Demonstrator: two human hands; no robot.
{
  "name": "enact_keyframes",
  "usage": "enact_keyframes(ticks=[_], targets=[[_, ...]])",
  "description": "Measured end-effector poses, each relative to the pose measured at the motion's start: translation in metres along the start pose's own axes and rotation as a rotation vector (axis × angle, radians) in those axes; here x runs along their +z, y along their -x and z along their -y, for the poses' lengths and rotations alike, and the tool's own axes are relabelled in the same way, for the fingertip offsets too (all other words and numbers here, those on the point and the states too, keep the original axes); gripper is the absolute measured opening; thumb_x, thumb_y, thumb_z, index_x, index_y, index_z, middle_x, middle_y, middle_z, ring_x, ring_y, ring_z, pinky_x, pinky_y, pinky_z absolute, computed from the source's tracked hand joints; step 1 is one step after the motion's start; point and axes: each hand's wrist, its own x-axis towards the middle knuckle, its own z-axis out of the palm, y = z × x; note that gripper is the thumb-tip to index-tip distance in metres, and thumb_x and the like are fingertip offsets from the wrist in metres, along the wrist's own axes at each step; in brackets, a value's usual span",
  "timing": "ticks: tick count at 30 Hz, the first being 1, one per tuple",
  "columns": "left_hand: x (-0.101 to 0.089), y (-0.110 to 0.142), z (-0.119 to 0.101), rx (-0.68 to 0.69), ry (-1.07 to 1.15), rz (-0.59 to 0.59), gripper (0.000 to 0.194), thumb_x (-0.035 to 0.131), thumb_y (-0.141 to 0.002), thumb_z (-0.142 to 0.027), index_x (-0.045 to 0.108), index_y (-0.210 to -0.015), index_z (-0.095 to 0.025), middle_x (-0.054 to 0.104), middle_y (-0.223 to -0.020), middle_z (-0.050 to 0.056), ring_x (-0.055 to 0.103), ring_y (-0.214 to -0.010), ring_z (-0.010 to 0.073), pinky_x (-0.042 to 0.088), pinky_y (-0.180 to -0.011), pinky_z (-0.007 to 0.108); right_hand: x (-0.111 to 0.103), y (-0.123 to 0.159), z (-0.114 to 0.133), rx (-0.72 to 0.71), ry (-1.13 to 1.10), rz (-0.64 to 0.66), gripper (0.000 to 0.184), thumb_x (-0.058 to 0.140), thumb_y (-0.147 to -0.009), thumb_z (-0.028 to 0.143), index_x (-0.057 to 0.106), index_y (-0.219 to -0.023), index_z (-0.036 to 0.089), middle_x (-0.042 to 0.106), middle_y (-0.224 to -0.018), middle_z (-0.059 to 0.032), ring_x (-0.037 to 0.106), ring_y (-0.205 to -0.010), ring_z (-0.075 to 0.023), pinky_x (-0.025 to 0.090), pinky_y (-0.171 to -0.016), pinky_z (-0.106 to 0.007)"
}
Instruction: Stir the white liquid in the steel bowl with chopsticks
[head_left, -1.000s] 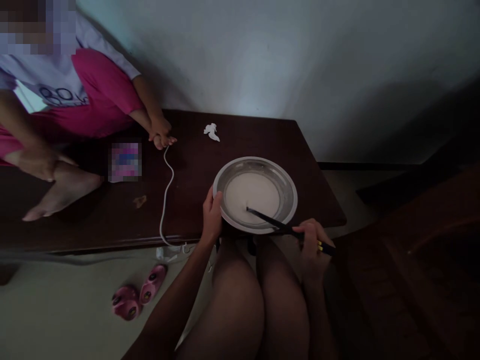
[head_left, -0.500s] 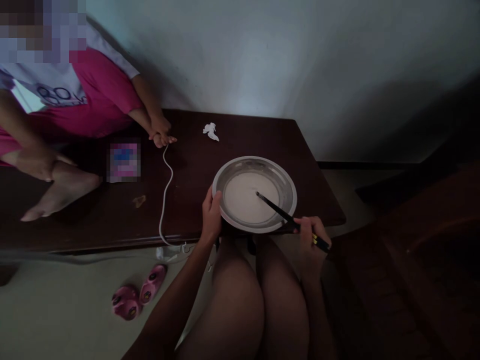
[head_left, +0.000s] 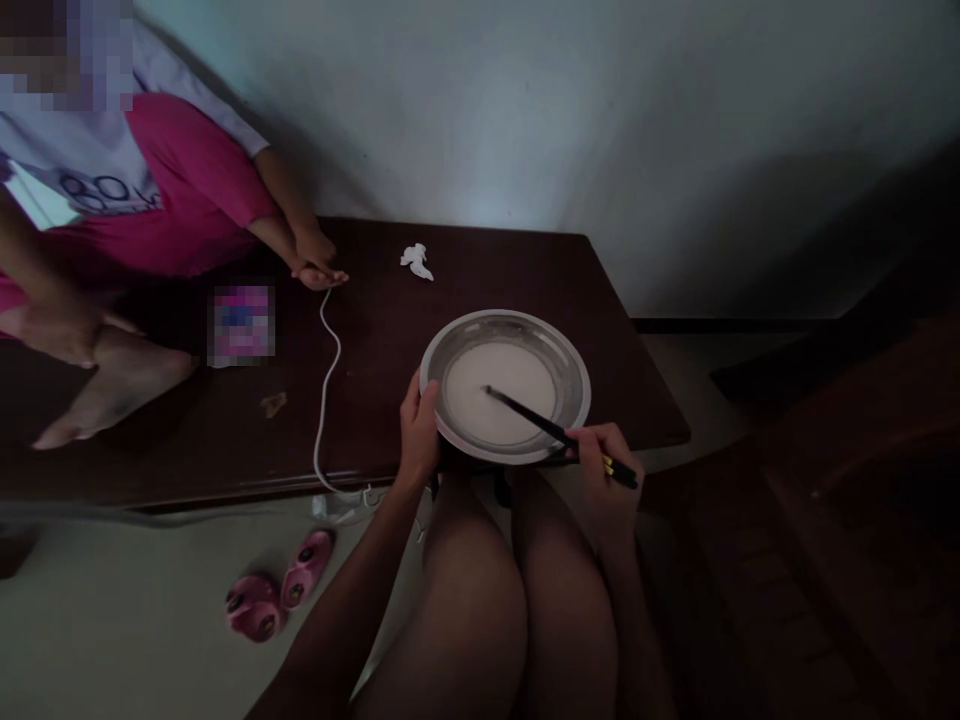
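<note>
A wide steel basin (head_left: 577, 385) stands at the front edge of the dark wooden table, holding a pale, whitish liquid (head_left: 499, 400). My left hand (head_left: 420, 425) grips the basin's left rim, thumb over the edge and fingers against its outer side. Black chopsticks (head_left: 529, 412) with yellow bands near the top are in my closed right hand (head_left: 607, 475), at the basin's lower right. Their tips dip into the liquid, left of its middle. The chopsticks lie close together, so I cannot tell them apart along their length.
On the table (head_left: 375, 400) lie a crumpled white tissue (head_left: 416, 261), a white cable (head_left: 326, 390) and a blurred pink packet (head_left: 241, 325). Another person (head_left: 187, 180) sits on it at the left. Pink clogs (head_left: 255, 608) rest on the floor. Dark wooden furniture (head_left: 847, 480) stands at the right.
My right hand and the chopsticks have moved left, their tips sweeping left through the liquid. My left hand still grips the basin's rim. The view has shifted slightly.
</note>
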Motion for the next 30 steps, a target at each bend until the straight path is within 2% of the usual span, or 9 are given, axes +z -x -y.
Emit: enact_keyframes(ticks=[4, 8, 9, 13, 18, 22, 24, 27, 30], targets=[[0.0002, -0.0004, 0.0000, -0.004, -0.006, 0.004, 0.050, 0.061, -0.081, -0.048, 0.066, -0.117, -0.015, 0.068, -0.117, 0.010, 0.060, -0.112, 0.0271, 0.046, -0.099, 0.035, -0.0009, 0.0005, 0.0003, 0.029, 0.018, -0.114, 0.032, 0.046, -0.095, 0.037, 0.064, -0.074, 0.020, 0.057, -0.062, 0.0015, 0.054, -0.060, -0.0135, 0.042, -0.061, -0.028], [0.0001, -0.0002, -0.0007, 0.011, -0.015, -0.004, 0.050, 0.061, -0.081, -0.050, 0.066, -0.117, -0.015, 0.069, -0.113, 0.010, 0.061, -0.108, 0.0264, 0.048, -0.095, 0.034, -0.0012, -0.0005, 0.0004, -0.003, -0.002, 0.034, 0.027, 0.052, -0.092, 0.038, 0.066, -0.078, 0.021, 0.061, -0.065, 0.0008, 0.057, -0.064, -0.0144, 0.043, -0.062, -0.028], [0.0000, -0.0001, -0.0007, 0.013, -0.016, -0.004, 0.049, 0.061, -0.081, -0.050, 0.066, -0.116, -0.015, 0.069, -0.113, 0.010, 0.061, -0.108, 0.0262, 0.047, -0.095, 0.034, -0.0012, -0.0008, 0.0000, -0.004, 0.004, 0.035, 0.024, 0.054, -0.091, 0.037, 0.067, -0.079, 0.021, 0.061, -0.066, 0.0008, 0.058, -0.065, -0.0144, 0.044, -0.062, -0.028], [-0.0012, -0.0003, 0.0006, 0.006, -0.015, -0.001, 0.050, 0.061, -0.081, -0.050, 0.066, -0.117, -0.015, 0.069, -0.114, 0.010, 0.061, -0.110, 0.0266, 0.047, -0.097, 0.035, -0.0018, -0.0008, -0.0020, 0.015, 0.010, -0.141, 0.032, 0.047, -0.094, 0.037, 0.064, -0.073, 0.020, 0.056, -0.062, 0.0018, 0.052, -0.057, -0.0121, 0.041, -0.057, -0.027], [-0.0018, -0.0011, 0.0025, 0.015, -0.013, 0.003, 0.048, 0.060, -0.083, -0.048, 0.066, -0.119, -0.016, 0.067, -0.121, 0.009, 0.060, -0.113, 0.0263, 0.045, -0.100, 0.035, -0.0005, -0.0007, -0.0024, -0.033, 0.034, -0.004, 0.025, 0.053, -0.092, 0.037, 0.066, -0.079, 0.020, 0.059, -0.066, 0.0007, 0.057, -0.065, -0.0142, 0.044, -0.061, -0.028], [-0.0003, -0.0003, -0.0001, 0.001, -0.013, 0.001, 0.048, 0.060, -0.082, -0.048, 0.066, -0.117, -0.016, 0.067, -0.120, 0.010, 0.060, -0.112, 0.0264, 0.046, -0.099, 0.035, -0.0001, -0.0005, -0.0014, -0.015, 0.019, -0.126, 0.028, 0.048, -0.094, 0.033, 0.064, -0.074, 0.021, 0.056, -0.067, 0.0009, 0.055, -0.061, -0.0125, 0.042, -0.057, -0.026], [0.0002, 0.0002, -0.0014, -0.002, -0.020, 0.001, 0.048, 0.061, -0.082, -0.048, 0.066, -0.117, -0.015, 0.067, -0.120, 0.010, 0.060, -0.113, 0.0269, 0.046, -0.099, 0.035, 0.0000, -0.0005, -0.0013, -0.040, -0.010, -0.082, 0.030, 0.046, -0.095, 0.034, 0.064, -0.074, 0.021, 0.056, -0.067, 0.0007, 0.055, -0.062, -0.0128, 0.042, -0.057, -0.027], [0.0001, -0.0002, -0.0007, 0.015, -0.021, 0.004, 0.049, 0.060, -0.082, -0.048, 0.066, -0.118, -0.016, 0.068, -0.119, 0.009, 0.059, -0.115, 0.0268, 0.045, -0.100, 0.035, 0.0006, -0.0009, -0.0015, -0.069, 0.023, -0.008, 0.024, 0.053, -0.091, 0.036, 0.066, -0.077, 0.021, 0.058, -0.067, 0.0007, 0.057, -0.066, -0.0142, 0.045, -0.064, -0.029], [-0.0007, -0.0011, 0.0018, 0.028, -0.020, 0.019, 0.049, 0.059, -0.083, -0.049, 0.065, -0.118, -0.016, 0.068, -0.118, 0.009, 0.060, -0.113, 0.0263, 0.045, -0.099, 0.035, 0.0004, -0.0004, -0.0003, -0.011, 0.036, -0.114, 0.028, 0.049, -0.093, 0.035, 0.064, -0.075, 0.021, 0.056, -0.064, 0.0013, 0.054, -0.061, -0.0132, 0.043, -0.061, -0.028]])
